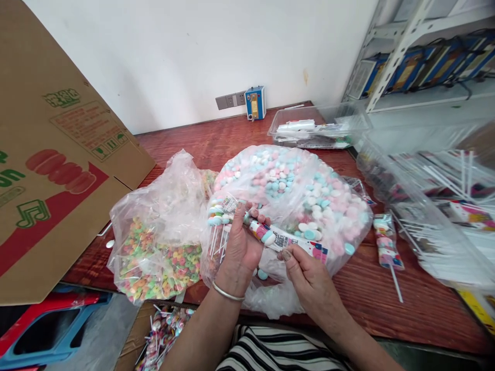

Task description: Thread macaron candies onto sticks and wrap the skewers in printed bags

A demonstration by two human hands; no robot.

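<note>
My left hand (245,239) is closed around the upper part of a candy stick in a printed plastic wrapper (288,239). Pale, rounded candies show through its clear part. Beside the wrapper's lower part, the thumb and fingers of my right hand (307,273) are pinched together; a stick in that grip is mostly hidden. Under both hands lies a large clear bag of pink, blue and white candies (270,172). Several candies on white sticks (218,221) rest by my left wrist.
Left of the hands is a bag of colourful ring-shaped pieces (170,268), beside a tall cardboard box (65,154). A wrapped candy stick (386,242) lies at right, near a clear tray of sticks and wrappers (410,226). Below sits a carton of wrapped candy sticks (164,330).
</note>
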